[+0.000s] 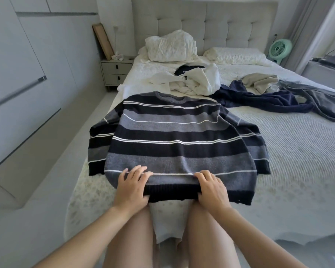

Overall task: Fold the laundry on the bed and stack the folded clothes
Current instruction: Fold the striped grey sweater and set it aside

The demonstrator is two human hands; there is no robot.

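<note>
A navy and grey striped sweater (174, 136) lies flat on the bed (290, 161), neck away from me, sleeves lying down along both sides. My left hand (132, 187) grips the sweater's dark bottom hem left of centre, fingers on top of the cloth. My right hand (212, 188) grips the same hem right of centre. Behind the sweater lies unfolded laundry: a heap of white clothes (193, 82) with a dark garment (190, 69) on it, a navy garment (259, 99), a beige piece (261, 82) and a grey garment (321, 101).
Two pillows (172, 47) lean against the tufted headboard (205, 22). A bedside cabinet (115, 71) stands at the left of the bed, a green fan (279, 48) at the right. Wardrobe doors (17, 74) line the left wall. My legs press against the foot of the bed.
</note>
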